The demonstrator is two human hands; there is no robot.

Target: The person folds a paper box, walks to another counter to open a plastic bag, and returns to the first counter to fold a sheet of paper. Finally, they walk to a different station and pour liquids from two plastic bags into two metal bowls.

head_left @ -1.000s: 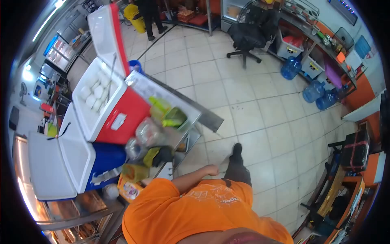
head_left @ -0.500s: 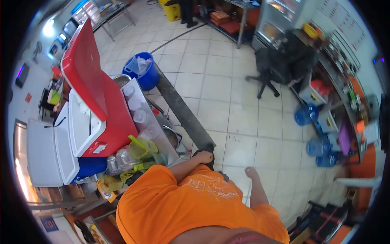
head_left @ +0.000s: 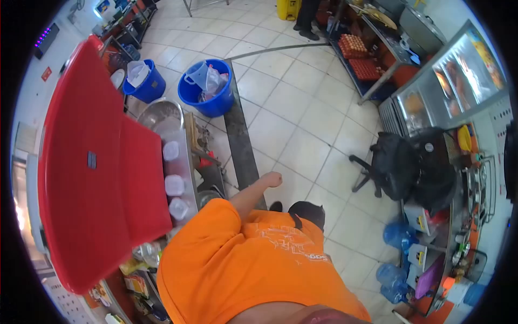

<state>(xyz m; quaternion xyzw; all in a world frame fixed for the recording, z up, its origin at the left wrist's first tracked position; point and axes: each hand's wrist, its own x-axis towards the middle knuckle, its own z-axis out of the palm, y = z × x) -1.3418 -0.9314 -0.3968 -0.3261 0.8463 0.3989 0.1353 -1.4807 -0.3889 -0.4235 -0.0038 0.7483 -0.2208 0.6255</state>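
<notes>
My left hand (head_left: 273,179) is closed over the tiled floor, in front of my orange shirt (head_left: 259,259); whether anything is inside it is too small to tell. My right hand is out of sight. To the left of my body stands a big red cooler (head_left: 102,156) with its lid raised. Beside it, a metal table (head_left: 186,137) bears a steel bowl (head_left: 161,114) and several clear plastic containers (head_left: 174,185).
Two blue bins (head_left: 207,105) (head_left: 145,86) stand ahead. A black chair (head_left: 396,167) is at right, near water jugs (head_left: 393,278), a glass-door fridge (head_left: 453,81) and a long counter. A person in dark trousers (head_left: 307,19) stands at the far end, near egg trays (head_left: 353,46).
The view has moved forward and turned, so the cooler, bins and chair look nearer. One hand, earlier low on the right side, has left the view.
</notes>
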